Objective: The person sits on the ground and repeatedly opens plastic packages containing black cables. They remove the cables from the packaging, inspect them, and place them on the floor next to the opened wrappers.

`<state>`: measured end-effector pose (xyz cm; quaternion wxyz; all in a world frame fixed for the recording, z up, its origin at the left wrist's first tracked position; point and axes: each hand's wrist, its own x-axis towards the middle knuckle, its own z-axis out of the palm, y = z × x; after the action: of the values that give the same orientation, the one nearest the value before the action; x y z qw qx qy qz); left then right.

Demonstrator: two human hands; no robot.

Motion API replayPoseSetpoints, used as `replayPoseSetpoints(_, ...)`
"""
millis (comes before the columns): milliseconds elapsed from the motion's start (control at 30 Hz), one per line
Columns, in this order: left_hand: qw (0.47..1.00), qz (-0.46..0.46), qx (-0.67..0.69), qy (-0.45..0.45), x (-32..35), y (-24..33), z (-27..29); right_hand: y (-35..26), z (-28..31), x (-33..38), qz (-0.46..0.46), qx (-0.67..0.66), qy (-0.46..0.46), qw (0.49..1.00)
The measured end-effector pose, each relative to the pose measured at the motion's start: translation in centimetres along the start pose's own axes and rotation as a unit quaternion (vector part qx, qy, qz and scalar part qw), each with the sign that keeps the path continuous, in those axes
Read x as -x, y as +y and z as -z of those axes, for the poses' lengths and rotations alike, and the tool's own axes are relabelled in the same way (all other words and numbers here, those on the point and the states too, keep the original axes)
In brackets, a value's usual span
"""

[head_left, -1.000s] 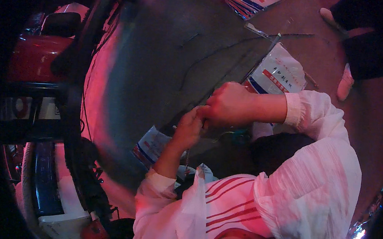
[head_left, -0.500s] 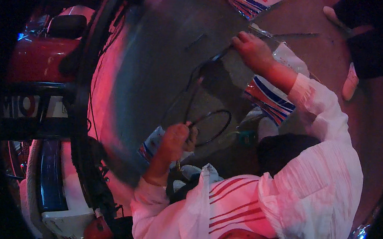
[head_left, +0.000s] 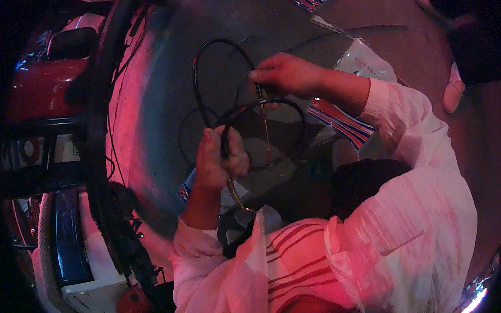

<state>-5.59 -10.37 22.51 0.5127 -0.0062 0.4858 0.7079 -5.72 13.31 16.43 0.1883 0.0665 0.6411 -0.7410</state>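
A black cable (head_left: 196,70) with metal-coloured end pieces is looped in front of me. My left hand (head_left: 222,155) is closed around the gathered loops, and a brass-toned end (head_left: 235,192) hangs out below the fist toward my shirt. My right hand (head_left: 287,77) pinches the cable beyond the loops. Under those fingers, a thin gold-coloured end (head_left: 266,132) dangles downward. A red, white and blue plastic packet (head_left: 341,124) lies below my right forearm. Another packet (head_left: 186,187) shows partly behind my left wrist.
A red vehicle (head_left: 43,94) stands at the left, beside a dark curved frame (head_left: 97,150). A white plastic bag (head_left: 366,61) and a thin dark rod or cable (head_left: 373,27) lie on the floor. Another person's foot (head_left: 453,90) is at the right.
My right hand has come left and down toward my left hand, with the cable. My left hand has risen a little. The stretched cable now forms larger loops between them.
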Motion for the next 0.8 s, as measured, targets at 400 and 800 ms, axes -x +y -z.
replayPoseSetpoints(400,0.991,-0.046,-0.038,0.116,-0.1,1.5,1.0,-0.8,1.0,0.2,-0.100,-0.068,-0.122,0.985)
replayPoseSetpoints(800,0.968,-0.080,-0.095,0.219,-3.1,0.2,0.7,6.7,-2.3,2.8,-0.068,-0.005,0.013,0.998)
